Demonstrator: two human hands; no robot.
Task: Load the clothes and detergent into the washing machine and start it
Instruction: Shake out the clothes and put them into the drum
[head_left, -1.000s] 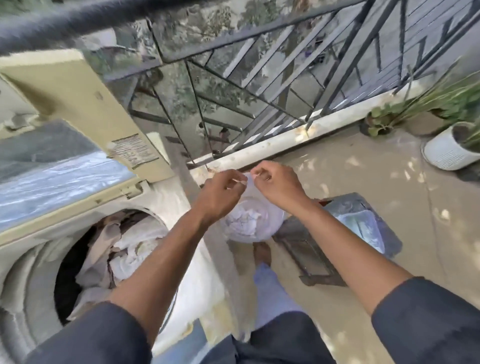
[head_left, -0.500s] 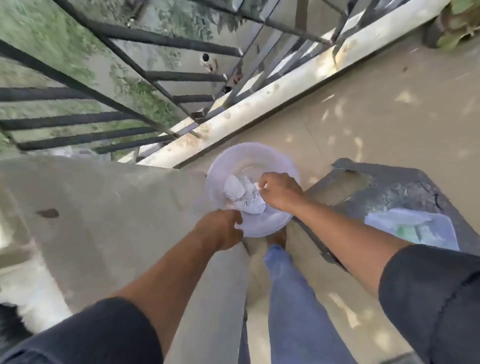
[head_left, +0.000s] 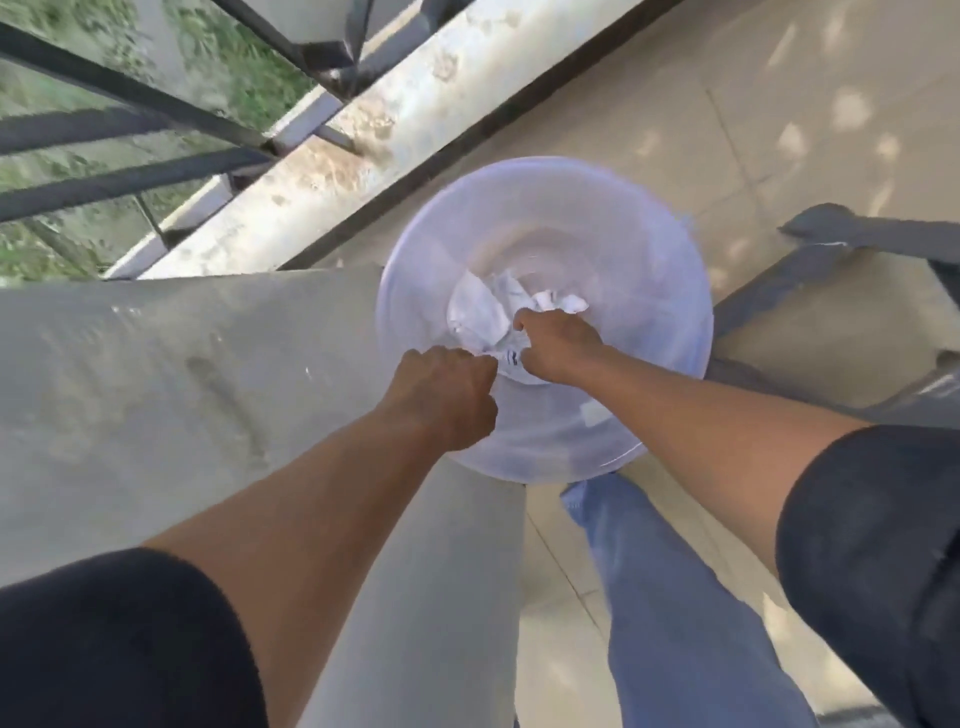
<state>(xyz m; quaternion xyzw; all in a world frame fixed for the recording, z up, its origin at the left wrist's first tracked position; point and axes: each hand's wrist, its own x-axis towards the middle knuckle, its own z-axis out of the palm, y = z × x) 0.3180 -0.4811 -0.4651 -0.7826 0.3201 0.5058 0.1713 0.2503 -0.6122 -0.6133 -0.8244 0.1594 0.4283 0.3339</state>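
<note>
Head view: both hands (head_left: 558, 345) grip white packet (head_left: 480, 317) over bucket (head_left: 649, 291).

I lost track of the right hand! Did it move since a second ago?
Yes. The right hand went down into the bucket, onto the crumpled white wrapper; a second ago it was above the bucket's rim.

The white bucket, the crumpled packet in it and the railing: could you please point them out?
white bucket (head_left: 644, 249): head view, bare inner wall.
crumpled packet (head_left: 480, 314): head view, its white middle.
railing (head_left: 130, 93): head view, dark bar.
</note>
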